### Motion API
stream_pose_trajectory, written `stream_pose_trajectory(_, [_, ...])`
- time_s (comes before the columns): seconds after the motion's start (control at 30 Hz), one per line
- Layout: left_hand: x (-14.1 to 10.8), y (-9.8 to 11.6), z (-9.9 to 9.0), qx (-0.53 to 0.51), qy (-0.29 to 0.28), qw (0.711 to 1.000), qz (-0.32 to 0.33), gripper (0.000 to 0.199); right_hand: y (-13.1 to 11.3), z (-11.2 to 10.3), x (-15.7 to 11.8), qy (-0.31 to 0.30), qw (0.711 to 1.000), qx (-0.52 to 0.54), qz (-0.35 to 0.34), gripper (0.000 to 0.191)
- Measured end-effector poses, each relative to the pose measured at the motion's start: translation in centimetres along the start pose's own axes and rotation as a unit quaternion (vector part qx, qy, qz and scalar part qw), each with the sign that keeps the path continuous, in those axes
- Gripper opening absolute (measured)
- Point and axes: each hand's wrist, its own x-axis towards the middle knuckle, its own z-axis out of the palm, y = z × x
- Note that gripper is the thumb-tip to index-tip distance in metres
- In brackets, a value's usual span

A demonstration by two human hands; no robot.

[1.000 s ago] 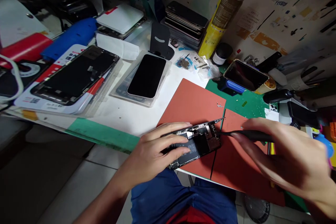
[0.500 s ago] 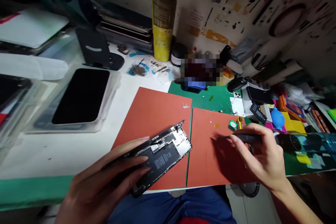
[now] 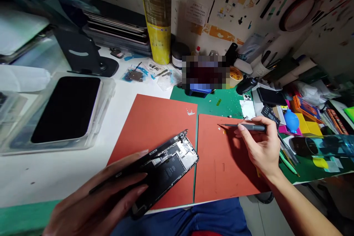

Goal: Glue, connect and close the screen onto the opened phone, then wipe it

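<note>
My left hand [image 3: 116,188] is closed around an opened smartphone [image 3: 168,171]. The phone is tilted over the left orange mat [image 3: 146,118], its battery and inner metal parts uncovered. Fingers lie along the edge and over the inside, hiding the lower end. Between thumb and fingers of my right hand [image 3: 261,142] is a slim dark precision screwdriver [image 3: 250,127], its thin tip pointing left over the right orange mat [image 3: 221,177]. A small pale piece [image 3: 219,128] lies by the tip.
A phone on a clear case [image 3: 69,107] lies at the left. Behind stand a black stand [image 3: 77,53] and a yellow spray can [image 3: 159,40]. To the right are a blue air blower [image 3: 291,121], a clear bottle [image 3: 323,145] and several pen-like tools [image 3: 289,163].
My right hand has moved up and left with the screwdriver, uncovering tools behind it. My left hand still holds the phone. The whole view has shifted slightly.
</note>
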Motion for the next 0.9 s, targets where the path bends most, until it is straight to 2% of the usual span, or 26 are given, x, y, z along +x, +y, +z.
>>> stream_pose_trajectory(0.07, [0.4, 0.6, 0.1, -0.008, 0.004, 1.0, -0.006, 0.024, -0.2, -0.1, 0.0, 0.006, 1.0, 0.006, 0.003, 0.041])
stream_pose_trajectory(0.2, [1.3, 2.3, 0.4, -0.046, 0.056, 0.997, -0.032, 0.018, -1.6, -0.3, -0.6, 0.019, 0.998, 0.049, 0.043, 0.044])
stream_pose_trajectory(0.33, [2.1, 3.7, 0.5, -0.083, 0.073, 0.994, -0.005, 0.022, -3.9, 0.2, -2.3, -0.037, 0.981, 0.146, 0.122, 0.042])
stream_pose_trajectory(0.43, [2.4, 4.2, 0.3, -0.118, 0.049, 0.992, -0.019, 0.019, -5.1, 1.6, -3.8, -0.104, 0.961, 0.205, 0.154, 0.039])
stream_pose_trajectory(0.5, [2.5, 4.3, 0.3, -0.13, 0.058, 0.99, 0.0, 0.015, -5.7, 3.0, -4.7, -0.142, 0.949, 0.231, 0.162, 0.035])
stream_pose_trajectory(0.6, [2.7, 4.3, 0.2, -0.12, 0.048, 0.991, -0.014, 0.01, -6.2, 5.3, -5.6, -0.193, 0.929, 0.272, 0.161, 0.03])
stream_pose_trajectory(0.73, [2.7, 4.3, 0.1, -0.143, 0.046, 0.989, -0.009, 0.008, -6.7, 7.1, -6.1, -0.204, 0.918, 0.295, 0.169, 0.031])
stream_pose_trajectory(0.9, [2.6, 4.1, 0.2, -0.172, 0.059, 0.983, 0.005, 0.007, -6.9, 7.5, -6.2, -0.199, 0.915, 0.301, 0.179, 0.032])
